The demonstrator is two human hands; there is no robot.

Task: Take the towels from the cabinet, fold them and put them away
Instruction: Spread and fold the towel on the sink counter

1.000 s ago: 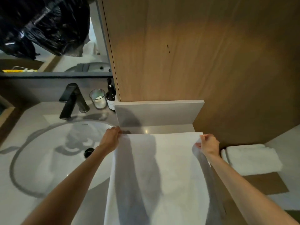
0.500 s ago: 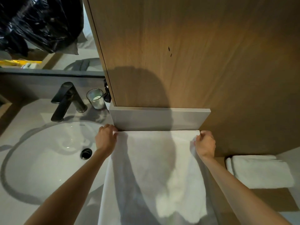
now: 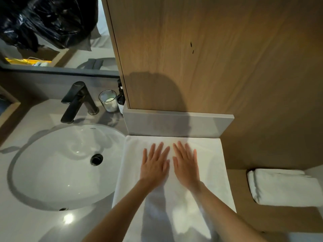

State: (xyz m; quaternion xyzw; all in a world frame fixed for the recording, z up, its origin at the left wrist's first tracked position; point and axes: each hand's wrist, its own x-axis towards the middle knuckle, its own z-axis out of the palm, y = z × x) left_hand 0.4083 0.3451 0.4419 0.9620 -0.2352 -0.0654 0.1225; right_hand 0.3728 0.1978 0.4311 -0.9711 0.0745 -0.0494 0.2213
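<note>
Both hands had released the towel's (image 3: pixel 206 154) far corners, pinched half a second earlier. My left hand (image 3: pixel 154 167) and right hand (image 3: pixel 186 167) now lay flat at frame centre, fingers straight, pressing the towel onto the counter (image 3: pixel 22 220) right of the sink (image 3: pixel 52 165). I judged laying-out complete and smoothing under way. A folded towel (image 3: pixel 283 187) sat lower right.

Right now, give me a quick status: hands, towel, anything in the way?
Left hand and right hand flat, fingers spread, pressing the spread towel. Towel's far edge against the grey ledge. Folded towel off right, apart. Nothing blocking.
</note>
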